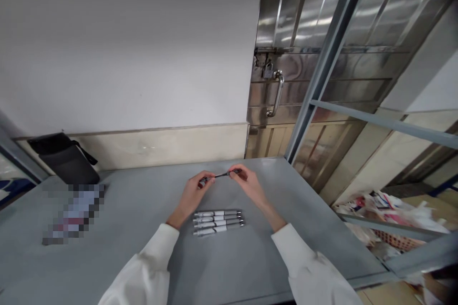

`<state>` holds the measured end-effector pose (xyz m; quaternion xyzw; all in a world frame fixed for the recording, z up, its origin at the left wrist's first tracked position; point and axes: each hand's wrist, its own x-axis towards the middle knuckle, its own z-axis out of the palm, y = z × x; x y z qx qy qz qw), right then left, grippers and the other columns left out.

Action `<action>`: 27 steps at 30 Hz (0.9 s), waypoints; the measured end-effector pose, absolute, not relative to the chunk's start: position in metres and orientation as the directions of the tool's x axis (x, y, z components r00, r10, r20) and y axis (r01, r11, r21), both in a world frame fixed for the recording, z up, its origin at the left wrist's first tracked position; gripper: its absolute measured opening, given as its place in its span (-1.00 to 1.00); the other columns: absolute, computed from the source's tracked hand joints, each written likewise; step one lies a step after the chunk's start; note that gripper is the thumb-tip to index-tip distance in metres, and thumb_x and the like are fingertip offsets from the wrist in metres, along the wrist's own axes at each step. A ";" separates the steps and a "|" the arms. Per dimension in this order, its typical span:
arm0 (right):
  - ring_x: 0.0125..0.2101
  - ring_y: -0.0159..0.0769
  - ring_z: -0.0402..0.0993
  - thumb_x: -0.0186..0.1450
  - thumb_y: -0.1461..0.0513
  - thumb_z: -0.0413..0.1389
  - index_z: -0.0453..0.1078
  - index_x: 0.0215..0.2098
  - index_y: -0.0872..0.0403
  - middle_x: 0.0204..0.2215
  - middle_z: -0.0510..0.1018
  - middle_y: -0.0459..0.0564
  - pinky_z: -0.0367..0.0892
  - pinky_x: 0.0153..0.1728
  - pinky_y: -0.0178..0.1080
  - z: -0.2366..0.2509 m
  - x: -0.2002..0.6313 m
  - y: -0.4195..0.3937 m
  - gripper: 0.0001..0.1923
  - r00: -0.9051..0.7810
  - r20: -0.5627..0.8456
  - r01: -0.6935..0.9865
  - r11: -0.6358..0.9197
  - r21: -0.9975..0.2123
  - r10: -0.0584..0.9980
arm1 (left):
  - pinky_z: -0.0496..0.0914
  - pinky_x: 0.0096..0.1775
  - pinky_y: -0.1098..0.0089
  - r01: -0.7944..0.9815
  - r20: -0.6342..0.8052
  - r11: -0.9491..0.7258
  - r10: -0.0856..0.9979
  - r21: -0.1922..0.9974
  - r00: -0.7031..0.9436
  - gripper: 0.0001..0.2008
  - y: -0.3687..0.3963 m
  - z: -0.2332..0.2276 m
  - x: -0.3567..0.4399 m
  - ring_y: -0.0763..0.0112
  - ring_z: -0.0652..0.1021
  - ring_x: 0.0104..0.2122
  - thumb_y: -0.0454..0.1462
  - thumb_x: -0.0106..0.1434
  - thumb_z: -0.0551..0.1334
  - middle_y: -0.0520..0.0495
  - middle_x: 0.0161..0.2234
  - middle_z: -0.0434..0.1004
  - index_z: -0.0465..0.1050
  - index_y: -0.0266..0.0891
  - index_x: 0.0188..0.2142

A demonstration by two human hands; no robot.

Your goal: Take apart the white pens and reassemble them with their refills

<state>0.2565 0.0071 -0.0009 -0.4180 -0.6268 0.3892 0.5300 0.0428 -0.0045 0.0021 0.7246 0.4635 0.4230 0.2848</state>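
Note:
Between my two hands, above the far part of the grey table (143, 228), a slim dark pen (222, 175) lies nearly level. My left hand (193, 192) pinches its left end with thumb and fingers. The fingers of my right hand (250, 186) are closed on the right end, partly hiding it. A thin stretch shows between the hands; whether it is one piece or two parts I cannot tell. Nearer to me, several white and silver pens (217, 223) rest side by side on the tabletop, tips to the right.
At the back left stands a black case with a strap (69, 159), beside a pixelated flat object (75, 214). A wall (161, 147) borders the table's far edge. Grey metal posts (315, 76) rise at the right, before a padlocked metal door (286, 90). Bagged items (393, 214) lie low at right.

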 end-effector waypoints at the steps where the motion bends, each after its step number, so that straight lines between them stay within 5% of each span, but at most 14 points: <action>1: -0.28 -0.28 0.48 0.23 0.09 0.17 0.47 -0.24 0.04 -0.31 0.57 -0.06 0.33 -0.18 -0.24 -0.001 0.256 0.007 -0.79 -0.095 0.345 0.102 0.354 -0.930 0.934 | 0.34 -0.27 0.41 0.431 0.349 -0.406 0.914 0.806 0.208 -0.71 -0.005 0.002 0.043 0.31 0.54 -0.23 -0.07 0.32 0.15 -0.02 -0.16 0.62 0.53 -0.15 -0.13; 23: -0.26 -0.28 0.48 0.21 0.09 0.19 0.48 -0.27 0.05 -0.29 0.56 -0.05 0.35 -0.16 -0.24 0.003 0.254 0.003 -0.78 -0.143 0.362 0.082 0.376 -0.923 0.921 | 0.36 -0.25 0.41 0.421 0.344 -0.411 0.911 0.808 0.229 -0.71 -0.006 0.002 0.043 0.30 0.56 -0.21 -0.08 0.33 0.15 -0.03 -0.17 0.63 0.55 -0.16 -0.14; 27: -0.41 -0.30 0.45 0.24 0.02 0.17 0.45 -0.28 0.05 -0.45 0.52 -0.09 0.33 -0.31 -0.26 -0.002 0.253 0.006 -0.73 -0.122 0.338 0.081 0.349 -0.934 0.933 | 0.36 -0.27 0.42 0.424 0.352 -0.419 0.907 0.802 0.231 -0.72 -0.006 0.001 0.045 0.30 0.56 -0.22 -0.08 0.30 0.18 -0.02 -0.17 0.63 0.55 -0.15 -0.14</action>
